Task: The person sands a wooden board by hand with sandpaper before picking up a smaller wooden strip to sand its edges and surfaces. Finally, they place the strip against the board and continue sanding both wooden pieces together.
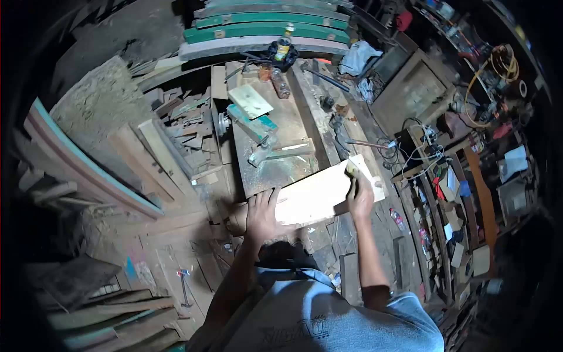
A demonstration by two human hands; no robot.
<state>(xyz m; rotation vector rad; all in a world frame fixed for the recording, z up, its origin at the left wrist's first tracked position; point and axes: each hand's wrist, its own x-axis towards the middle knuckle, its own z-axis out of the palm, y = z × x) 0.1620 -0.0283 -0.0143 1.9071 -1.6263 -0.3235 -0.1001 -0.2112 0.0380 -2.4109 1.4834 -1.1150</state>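
A pale wooden board (316,193), brightly lit, lies slanting across the near end of the workbench in front of my body. My left hand (262,214) grips the board's left end, its fingers laid over the top toward the far edge and its thumb hidden. Near the right end, my right hand (360,198) is closed on a small yellowish piece (352,167) pressed against the board. What that piece is made of does not show clearly. Beyond the board, a thin wooden strip (290,147) and fine dust lie on the workbench (281,125).
On the bench are a green-painted block (252,124), a pale offcut (250,101), a plastic bottle (280,83) and a dark clamp-like tool (338,134). Offcuts (185,120) fill the left side. A hammer (184,287) lies lower left. Cables (419,146) and cluttered shelves stand right.
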